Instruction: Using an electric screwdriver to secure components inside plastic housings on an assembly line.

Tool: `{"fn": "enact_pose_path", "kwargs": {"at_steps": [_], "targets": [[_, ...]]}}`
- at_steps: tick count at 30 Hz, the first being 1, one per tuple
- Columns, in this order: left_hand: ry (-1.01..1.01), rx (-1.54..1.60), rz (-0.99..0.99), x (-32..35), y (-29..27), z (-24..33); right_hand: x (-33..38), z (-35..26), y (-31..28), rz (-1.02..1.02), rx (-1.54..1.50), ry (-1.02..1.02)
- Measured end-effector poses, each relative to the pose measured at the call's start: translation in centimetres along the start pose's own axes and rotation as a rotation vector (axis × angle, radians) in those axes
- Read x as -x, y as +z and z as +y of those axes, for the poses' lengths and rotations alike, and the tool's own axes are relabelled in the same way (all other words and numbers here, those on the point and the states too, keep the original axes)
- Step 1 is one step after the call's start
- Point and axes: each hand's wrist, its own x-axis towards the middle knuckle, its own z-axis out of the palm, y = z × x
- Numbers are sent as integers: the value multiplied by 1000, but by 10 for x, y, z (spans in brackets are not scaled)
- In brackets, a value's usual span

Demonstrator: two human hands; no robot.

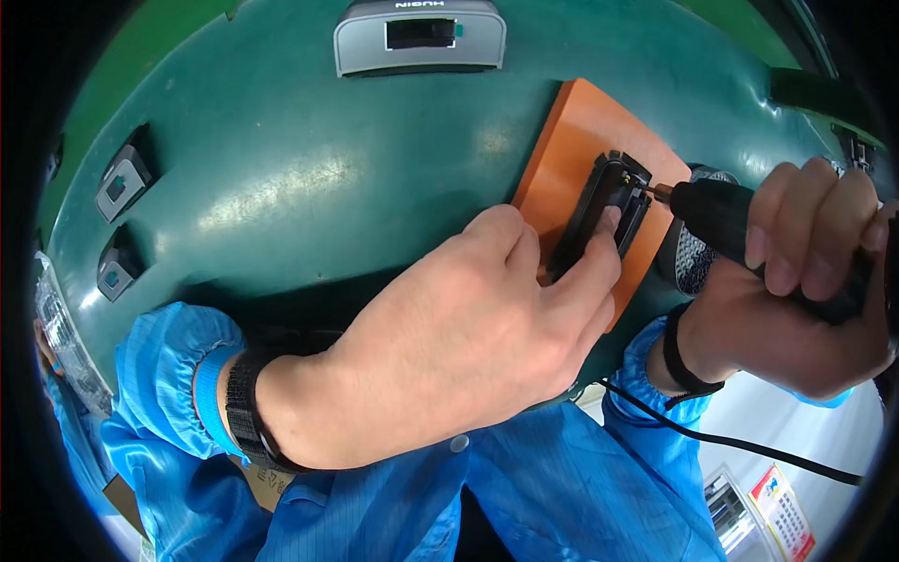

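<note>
My left hand (468,337) presses down on a black plastic frame part (599,211) that lies on an orange fixture block (571,150); the fingertip rests inside the frame. My right hand (805,281) grips a black electric screwdriver (721,215), held nearly level. Its bit tip touches the right edge of the black part. Both wrists wear black straps, and blue sleeves cover both forearms.
The work sits on a dark green bench mat (309,178). A grey box-shaped device (420,37) stands at the far edge. Two small grey holders (122,183) lie at the left. A black cable (740,440) runs from my right wrist toward the lower right.
</note>
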Motion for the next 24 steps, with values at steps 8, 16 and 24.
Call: {"fn": "enact_pose_path", "kwargs": {"at_steps": [8,16,24], "targets": [[24,-3,4,6,-1,-26,-6,23,12,-19,97,-357],[64,-7,-101,0,-10,-15,17,12,-45,316,-178,-171],[74,-30,-130,-4,-18,-14,16,16,-41,221,-145,-188]]}}
